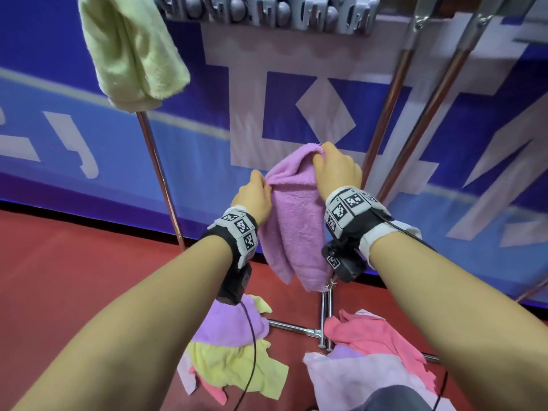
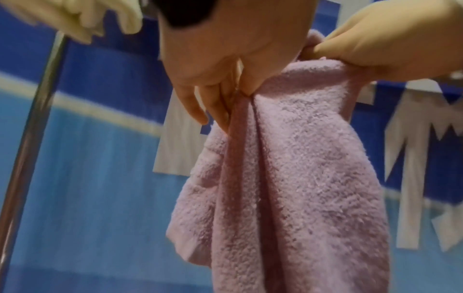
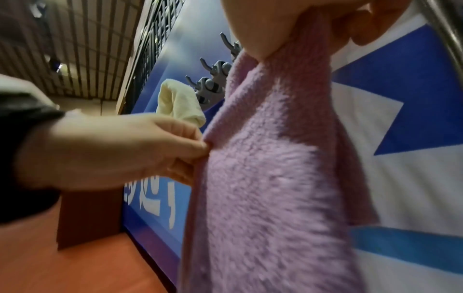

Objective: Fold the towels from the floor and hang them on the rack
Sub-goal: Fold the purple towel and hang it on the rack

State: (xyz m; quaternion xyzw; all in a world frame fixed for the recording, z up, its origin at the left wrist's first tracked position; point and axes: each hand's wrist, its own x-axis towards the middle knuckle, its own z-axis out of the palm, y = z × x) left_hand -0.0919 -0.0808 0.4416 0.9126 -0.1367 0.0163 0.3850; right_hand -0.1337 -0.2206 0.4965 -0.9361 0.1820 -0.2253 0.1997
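Fingers (image 2: 213, 107) of left hand (image 1: 252, 195) pinching the left edge of the pink towel (image 1: 292, 221); right hand (image 1: 336, 170) curled over its bunched top fold, gripping. Held up in the air in front of the blue banner (image 1: 89, 137), lower ends hanging loose above the rack's chrome base bars (image 1: 296, 329). Flanked by chrome rack poles: one upright (image 1: 161, 179) well to the left, two slanted (image 1: 394, 114) just right of the right wrist. Folded pale green towel (image 1: 133, 51) draped higher up on the left. Loose towels heaped on the red floor (image 1: 74, 277) in two piles (image 1: 234, 348), partly covered by forearms. Rack top with grey hooks (image 1: 267, 13) cut off at the upper frame edge; right fingertips buried in cloth, not visible.
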